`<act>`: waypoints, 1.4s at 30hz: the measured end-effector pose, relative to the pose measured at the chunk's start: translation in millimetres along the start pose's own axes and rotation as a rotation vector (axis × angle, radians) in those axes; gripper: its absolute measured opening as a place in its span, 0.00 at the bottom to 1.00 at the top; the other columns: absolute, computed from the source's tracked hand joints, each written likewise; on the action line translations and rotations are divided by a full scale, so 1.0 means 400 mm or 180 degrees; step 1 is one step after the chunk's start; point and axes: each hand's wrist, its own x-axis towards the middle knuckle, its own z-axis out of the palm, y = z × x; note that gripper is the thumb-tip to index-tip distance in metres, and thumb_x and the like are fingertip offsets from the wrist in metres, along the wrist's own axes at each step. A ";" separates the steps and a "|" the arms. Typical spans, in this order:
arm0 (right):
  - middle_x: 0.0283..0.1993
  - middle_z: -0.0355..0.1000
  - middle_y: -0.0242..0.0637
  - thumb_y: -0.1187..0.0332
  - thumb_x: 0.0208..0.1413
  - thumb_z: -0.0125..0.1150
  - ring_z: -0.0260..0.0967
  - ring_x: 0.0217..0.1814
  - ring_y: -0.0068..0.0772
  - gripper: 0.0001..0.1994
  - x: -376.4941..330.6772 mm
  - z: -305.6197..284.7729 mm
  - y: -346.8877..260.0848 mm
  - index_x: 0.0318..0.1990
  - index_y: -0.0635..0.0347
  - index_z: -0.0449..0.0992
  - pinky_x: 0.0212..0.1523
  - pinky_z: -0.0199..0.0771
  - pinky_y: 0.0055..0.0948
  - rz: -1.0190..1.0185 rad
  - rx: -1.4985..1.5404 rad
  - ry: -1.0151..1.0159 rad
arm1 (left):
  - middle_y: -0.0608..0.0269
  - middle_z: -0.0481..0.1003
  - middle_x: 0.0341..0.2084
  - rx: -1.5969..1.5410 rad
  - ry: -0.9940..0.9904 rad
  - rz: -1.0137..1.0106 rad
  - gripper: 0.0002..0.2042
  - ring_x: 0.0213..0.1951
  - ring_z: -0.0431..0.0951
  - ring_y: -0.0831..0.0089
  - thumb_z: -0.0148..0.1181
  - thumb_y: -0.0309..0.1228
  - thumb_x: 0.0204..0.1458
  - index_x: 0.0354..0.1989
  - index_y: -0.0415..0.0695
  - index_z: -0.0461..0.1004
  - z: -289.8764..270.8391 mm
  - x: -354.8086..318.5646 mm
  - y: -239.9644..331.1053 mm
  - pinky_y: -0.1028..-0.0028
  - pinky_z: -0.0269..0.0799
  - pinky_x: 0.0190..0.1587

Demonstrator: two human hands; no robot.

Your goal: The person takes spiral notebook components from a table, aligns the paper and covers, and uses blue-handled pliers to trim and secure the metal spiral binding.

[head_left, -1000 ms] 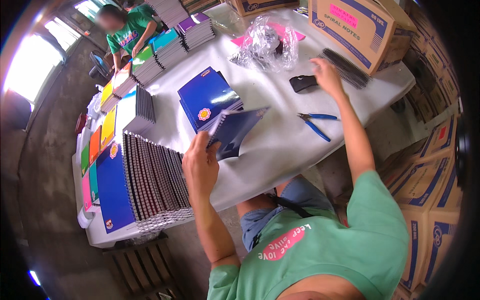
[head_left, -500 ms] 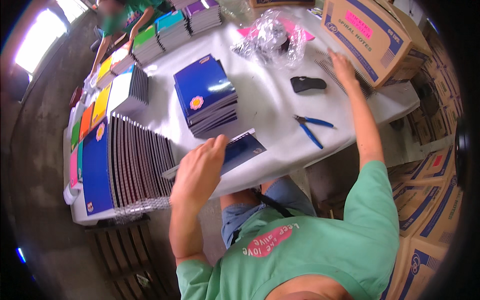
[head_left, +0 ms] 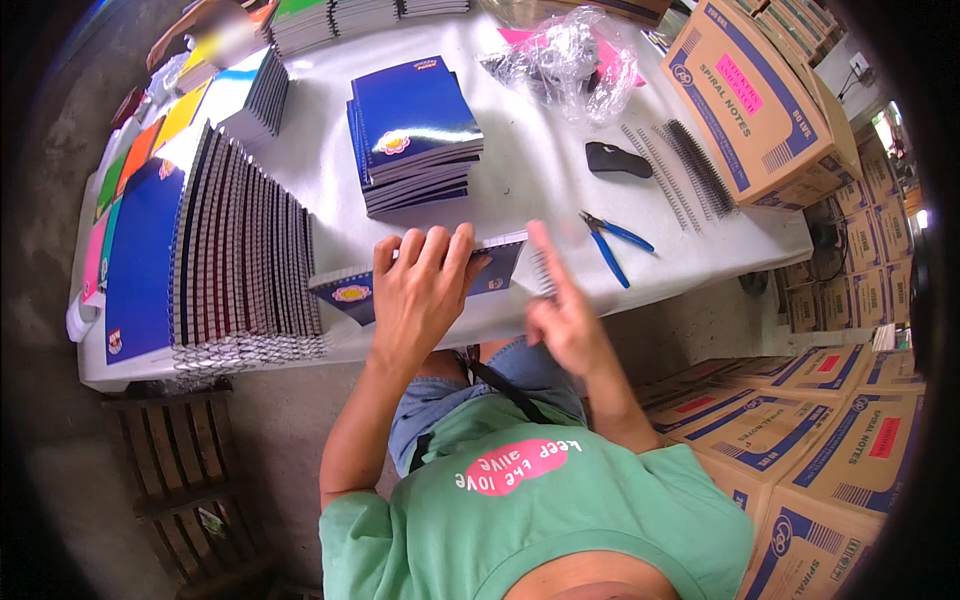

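Hand positions at the near edge of a white-covered, broad table. Your left hand pinches a blue-covered, rectangular paper notebook with 4 fingers over the top; its narrow pale side faces up, above the middle of the near edge. Your right hand, slightly blurred, has its index finger extended and its other fingers curled, just beside the notebook's right end. A thin, dark, spring-like coil shows there; you cannot tell from this view whether the fingers pinch it.

The step in hand appears to bring coil and notebook end together. To do it well, press the sheets flush so that they do not fan, level the pale side, and present the coil in line with it; a skewed approach could bend the wire.

Nearer the right edge of the surface lie blue-handled metal cutters, jaws toward the far edge, and a bundle of dark, loose spiral coils, beside a brown cardboard box.
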 end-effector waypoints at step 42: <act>0.38 0.75 0.36 0.86 0.43 0.62 0.72 0.41 0.26 0.13 0.141 -0.125 -0.029 0.37 0.63 0.80 0.43 0.73 0.22 -0.0950 -0.0561 -0.0619 | 0.72 0.66 0.27 -0.0340 0.1043 -0.0426 0.14 0.43 0.68 0.73 0.64 0.48 0.37 0.22 0.55 0.70 0.067 -0.047 0.041 0.46 0.33 0.58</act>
